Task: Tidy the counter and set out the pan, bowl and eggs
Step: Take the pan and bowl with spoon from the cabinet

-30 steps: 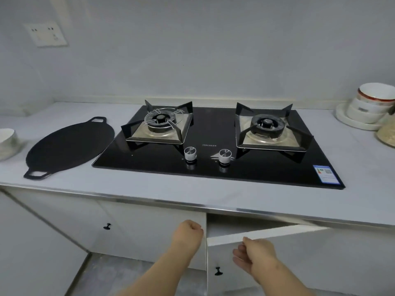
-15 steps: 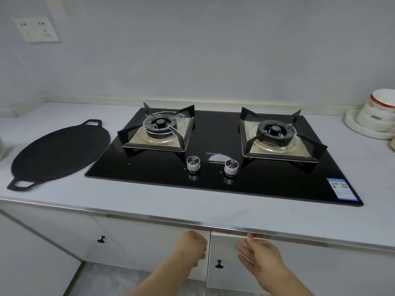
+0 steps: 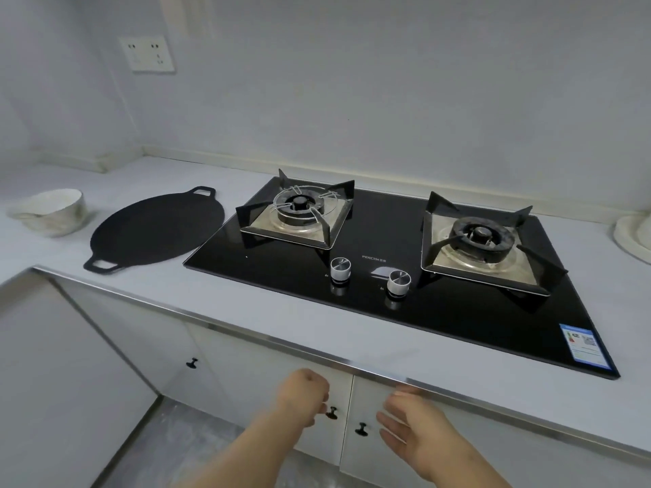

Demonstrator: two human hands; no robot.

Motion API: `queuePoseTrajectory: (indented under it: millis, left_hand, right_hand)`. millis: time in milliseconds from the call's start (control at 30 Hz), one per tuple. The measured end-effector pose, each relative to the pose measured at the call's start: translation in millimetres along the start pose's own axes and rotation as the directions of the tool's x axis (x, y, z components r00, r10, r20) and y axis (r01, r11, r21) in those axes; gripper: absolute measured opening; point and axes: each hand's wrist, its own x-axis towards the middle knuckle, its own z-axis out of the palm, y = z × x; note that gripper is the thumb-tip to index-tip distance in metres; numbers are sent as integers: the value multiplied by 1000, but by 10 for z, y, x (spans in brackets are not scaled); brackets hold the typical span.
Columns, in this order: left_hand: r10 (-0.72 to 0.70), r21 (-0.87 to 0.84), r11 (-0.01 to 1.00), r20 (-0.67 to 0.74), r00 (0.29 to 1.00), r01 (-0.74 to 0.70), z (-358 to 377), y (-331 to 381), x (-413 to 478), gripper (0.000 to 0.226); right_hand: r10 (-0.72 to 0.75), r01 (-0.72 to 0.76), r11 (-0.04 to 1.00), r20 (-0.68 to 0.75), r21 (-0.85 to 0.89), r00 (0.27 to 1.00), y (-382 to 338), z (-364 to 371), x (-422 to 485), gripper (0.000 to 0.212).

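A flat black pan (image 3: 155,230) with two loop handles lies on the white counter (image 3: 289,318), left of the hob. A white marbled bowl (image 3: 49,213) stands further left, near the corner. No eggs are in view. Both hands are below the counter edge, in front of the cupboard doors. My left hand (image 3: 303,392) is curled into a fist just beside the left door's black knob (image 3: 331,413), with nothing visibly in it. My right hand (image 3: 408,431) has straight fingers close to the right door and its knob (image 3: 361,429).
A black glass two-burner gas hob (image 3: 387,241) with two dials fills the counter's middle. White dishes (image 3: 634,234) show at the right edge. The counter turns a corner at the left, above another cupboard door (image 3: 148,346). A wall socket (image 3: 146,52) sits high on the wall.
The right cupboard door, ajar a second ago, is closed now, and my right hand has come off its top edge. The view has swung left, bringing the bowl into sight.
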Motion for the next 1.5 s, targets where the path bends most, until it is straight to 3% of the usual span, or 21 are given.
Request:
queuePoseTrajectory:
  millis: [300,600,767,1000,1300,1500]
  left_hand:
    - [73,-95,991,-160,984,-89,-476,24,-248,14]
    - [119,-131,978,-302,946,-165,-1586,94,-136,15]
    - [137,-116,975,-360,923,-190,-2476,45,132,26]
    - [144,-112,974,-356,923,-195,-3334,-35,472,24]
    - [158,-83,976,-359,920,-200,-3715,56,814,16]
    - [254,194,963,-402,880,-189,-3788,160,1068,29]
  right_hand:
    - [-54,107,959,202,-264,978,-84,693,-317,9]
    - [-130,245,886,296,-394,946,-96,1720,-456,11]
    - [-122,272,852,336,-446,934,61,2652,-426,10]
    - [-127,276,844,328,-461,936,243,3622,-378,9]
    - [-143,256,856,271,-448,952,227,4061,-250,13]
    - [-128,224,860,231,-459,964,59,4254,-80,8]
